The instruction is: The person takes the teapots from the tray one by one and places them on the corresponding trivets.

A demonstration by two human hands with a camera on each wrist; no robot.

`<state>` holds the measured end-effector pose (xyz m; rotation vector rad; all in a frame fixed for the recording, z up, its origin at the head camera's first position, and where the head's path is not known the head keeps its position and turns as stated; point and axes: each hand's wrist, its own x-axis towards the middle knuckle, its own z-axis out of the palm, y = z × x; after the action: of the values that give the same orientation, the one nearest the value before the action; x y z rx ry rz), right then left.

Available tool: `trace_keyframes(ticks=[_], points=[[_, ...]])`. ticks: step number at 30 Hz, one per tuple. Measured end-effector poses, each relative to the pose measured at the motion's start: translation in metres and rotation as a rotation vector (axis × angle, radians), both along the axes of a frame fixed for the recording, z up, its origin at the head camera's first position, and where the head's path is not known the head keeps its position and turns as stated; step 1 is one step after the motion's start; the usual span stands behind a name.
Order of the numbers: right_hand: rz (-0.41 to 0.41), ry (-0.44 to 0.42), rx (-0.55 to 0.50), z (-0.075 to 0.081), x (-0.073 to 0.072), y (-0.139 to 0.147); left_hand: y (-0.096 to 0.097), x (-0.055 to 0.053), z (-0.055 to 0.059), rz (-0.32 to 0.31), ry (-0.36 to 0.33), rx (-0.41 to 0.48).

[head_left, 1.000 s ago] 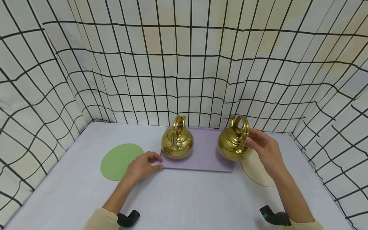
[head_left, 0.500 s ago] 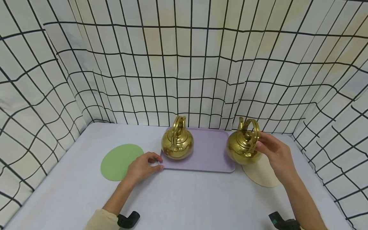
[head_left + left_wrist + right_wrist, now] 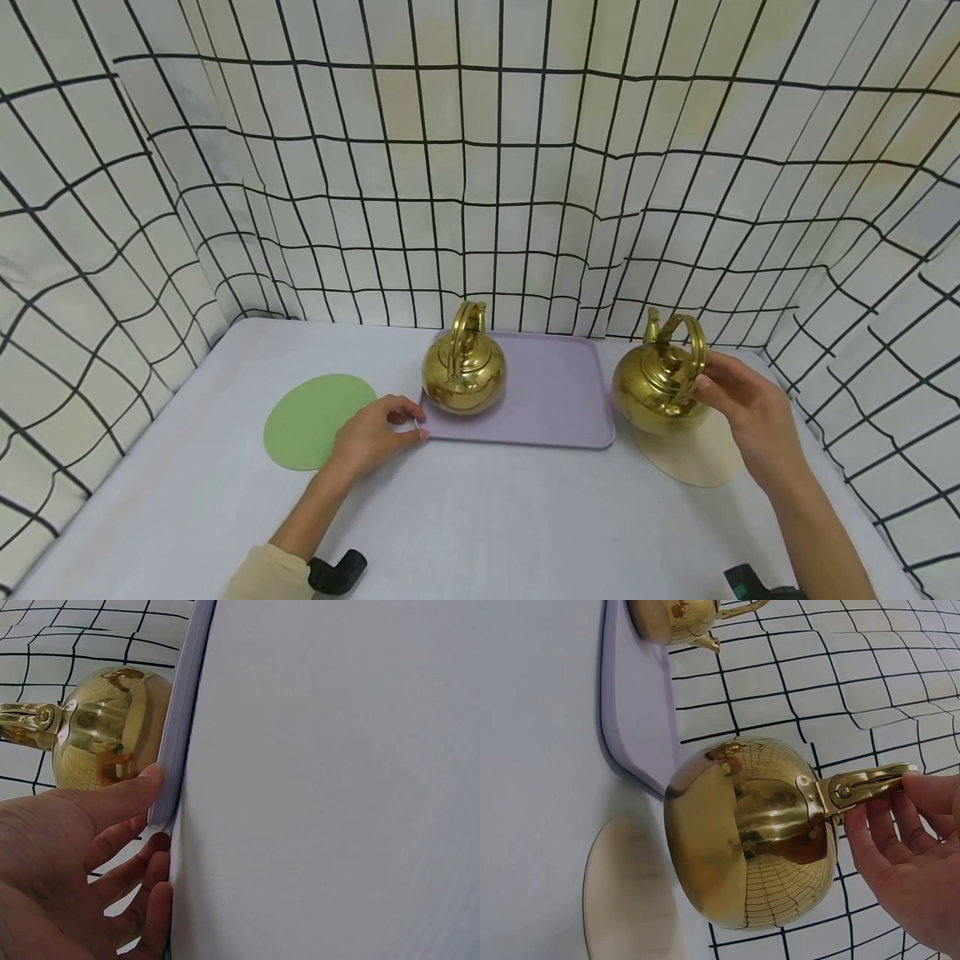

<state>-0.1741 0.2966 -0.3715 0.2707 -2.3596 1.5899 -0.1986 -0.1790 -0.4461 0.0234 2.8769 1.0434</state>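
My right hand (image 3: 753,412) grips the upright handle of a shiny brass kettle (image 3: 656,392). In the right wrist view this kettle (image 3: 750,832) hangs off the table, above and partly over the cream round mat (image 3: 697,458) and just right of the lilac tray (image 3: 558,400). A second, matching kettle (image 3: 463,375) stands on the tray's left part. My left hand (image 3: 375,437) holds the tray's near left corner between thumb and fingers. From the left wrist, the thumb (image 3: 142,787) lies on the tray's rim (image 3: 180,720), with the other fingers around the corner.
A green round mat (image 3: 318,421) lies on the white tabletop (image 3: 510,525) left of the tray, partly behind my left hand. White cloth walls with a black grid (image 3: 525,179) close in the back and both sides.
My right hand has carried its kettle rightward, from over the tray's right end to over the cream mat. My left hand, the tray and the other kettle stay put.
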Motion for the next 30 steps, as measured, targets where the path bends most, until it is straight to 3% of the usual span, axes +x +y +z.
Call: trace_keyframes(ticks=[14, 23, 30], points=[[0.002, 0.013, -0.002, -0.005, 0.012, 0.018, -0.001, 0.0, -0.002, 0.001, 0.014, 0.006], [-0.077, -0.044, 0.134, -0.007, 0.018, 0.027, 0.001, 0.0, -0.002, 0.0, 0.012, 0.008], [-0.086, -0.066, 0.144, -0.008, 0.021, 0.033, 0.001, 0.002, -0.001, 0.005, 0.008, 0.011]])
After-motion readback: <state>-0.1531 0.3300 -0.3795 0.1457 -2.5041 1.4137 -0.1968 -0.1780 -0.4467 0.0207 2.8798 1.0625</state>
